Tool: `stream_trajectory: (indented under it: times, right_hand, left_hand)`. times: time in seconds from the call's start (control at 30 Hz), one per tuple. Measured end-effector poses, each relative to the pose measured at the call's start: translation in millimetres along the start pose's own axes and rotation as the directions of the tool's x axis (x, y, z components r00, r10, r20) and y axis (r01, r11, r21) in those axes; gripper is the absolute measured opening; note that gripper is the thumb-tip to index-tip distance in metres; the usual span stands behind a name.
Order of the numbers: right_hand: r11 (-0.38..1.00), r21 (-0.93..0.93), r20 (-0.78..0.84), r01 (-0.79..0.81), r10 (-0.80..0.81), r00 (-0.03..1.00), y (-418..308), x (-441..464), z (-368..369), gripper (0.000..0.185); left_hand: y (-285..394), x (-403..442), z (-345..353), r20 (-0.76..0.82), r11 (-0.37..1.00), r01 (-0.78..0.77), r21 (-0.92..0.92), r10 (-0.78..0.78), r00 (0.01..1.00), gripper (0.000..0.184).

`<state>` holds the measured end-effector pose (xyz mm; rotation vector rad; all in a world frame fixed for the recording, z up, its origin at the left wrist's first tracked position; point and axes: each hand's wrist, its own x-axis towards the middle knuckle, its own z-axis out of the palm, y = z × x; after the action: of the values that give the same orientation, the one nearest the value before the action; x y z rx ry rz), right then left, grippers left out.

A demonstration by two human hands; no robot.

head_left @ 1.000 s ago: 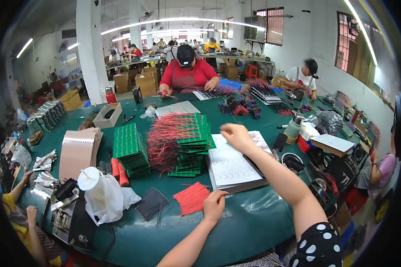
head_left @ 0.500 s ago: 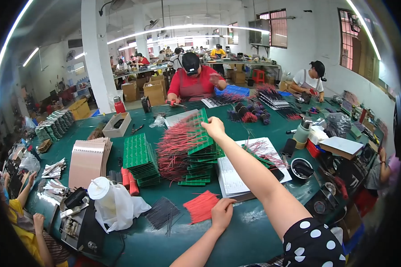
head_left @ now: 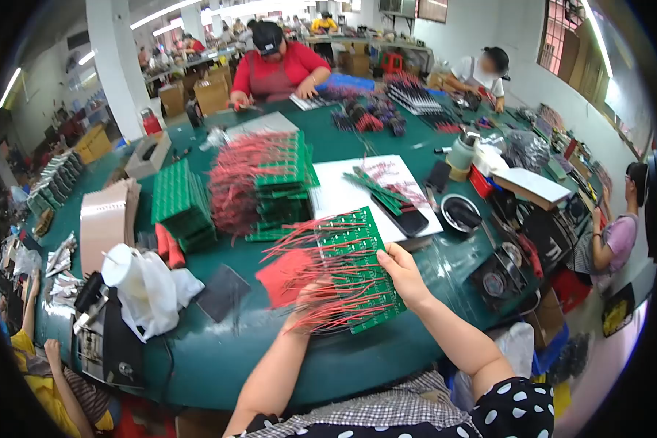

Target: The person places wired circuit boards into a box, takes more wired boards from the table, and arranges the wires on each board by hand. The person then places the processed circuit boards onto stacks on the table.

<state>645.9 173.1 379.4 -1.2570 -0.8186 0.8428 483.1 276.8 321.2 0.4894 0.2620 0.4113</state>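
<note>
A green circuit board with many red wires hangs over the near edge of the table. My right hand pinches its right edge, thumb on top. My left hand is at the board's left side, partly covered by the red wires, so its fingers are hard to see. Behind the board stands a tall stack of wired green boards, and left of that a stack of bare green boards. Under the wire ends lies a pile of red wires, with dark wires to its left.
A notebook carries narrow green strips and a phone. A drink cup in a white bag stands at left. Beyond are a green flask and a black round dish. Other people sit around the table, one in red opposite.
My right hand has brought one wired board from the tall stack to the near edge. My left hand has moved left from beside the red wires to the board. The view has shifted.
</note>
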Motion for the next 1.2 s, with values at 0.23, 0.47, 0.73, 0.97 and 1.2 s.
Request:
stream_trajectory:
  times: [0.23,0.47,0.73,0.97,1.2]
  right_hand:
    - [0.989,-0.145,-0.054,0.034,-0.043,0.998,7,-1,-1,0.020]
    - [0.867,-0.494,-0.005,0.069,-0.083,0.997,20,17,6,0.034]
    - [0.997,-0.036,0.142,-0.065,0.070,0.987,51,11,-4,0.036]
    - [0.969,0.177,0.207,-0.173,0.135,0.969,42,8,1,0.039]
    - [0.937,-0.347,-0.071,-0.047,0.023,0.997,40,15,-5,0.035]
  left_hand:
    - [13,-19,26,0.159,0.989,-0.013,0.147,-0.011,0.987,0.041]
    - [11,-18,32,-0.203,0.901,0.102,0.421,-0.016,0.979,0.036]
    - [-3,-11,18,-0.131,0.907,0.162,0.389,-0.119,0.984,0.045]
    - [-2,-11,13,-0.129,0.924,0.156,0.350,-0.117,0.985,0.042]
    - [-10,-15,32,-0.155,0.842,0.272,0.466,-0.225,0.962,0.038]
